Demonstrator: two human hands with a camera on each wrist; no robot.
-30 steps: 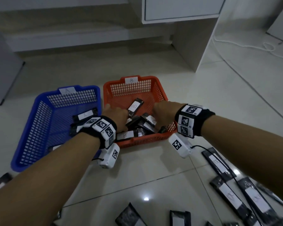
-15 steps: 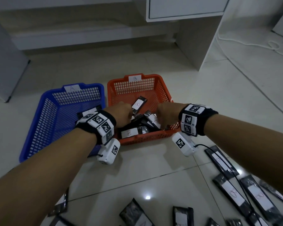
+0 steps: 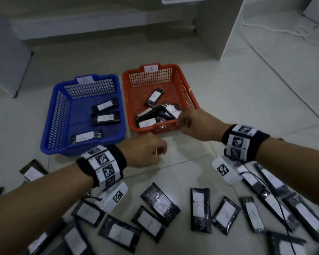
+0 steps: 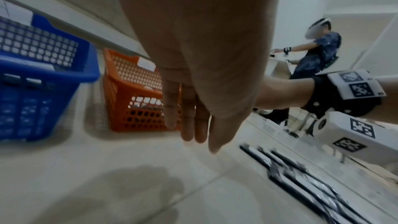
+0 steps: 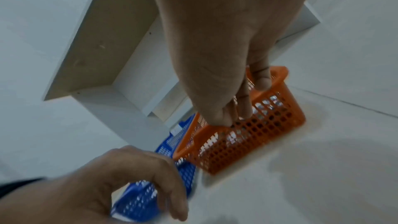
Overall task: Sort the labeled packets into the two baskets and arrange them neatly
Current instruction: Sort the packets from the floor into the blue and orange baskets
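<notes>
The blue basket [image 3: 50, 129], tagged A, holds three black packets [image 3: 105, 117] with white labels, lying apart. To its right the orange basket [image 3: 184, 83], tagged B, holds several packets [image 3: 155, 115] in a loose heap at its near end. My left hand [image 3: 160, 153] hovers over the floor just in front of the baskets and holds nothing; its fingers [image 4: 193, 130] hang nearly straight. My right hand [image 3: 180, 124] is at the orange basket's near right corner, also holding nothing, its fingers [image 5: 241, 108] relaxed above the rim [image 5: 277, 77].
Several more labeled packets [image 3: 160, 205] lie scattered on the tiled floor near me, from left [image 3: 32, 173] to right [image 3: 273, 203]. A white desk panel [image 3: 219, 28] and a white cable [image 3: 284, 32] are beyond the baskets. Another person [image 4: 318, 52] sits in the background.
Both hands have drawn back out of the orange basket toward me, the left one furthest. The view has pulled back, so more floor packets show.
</notes>
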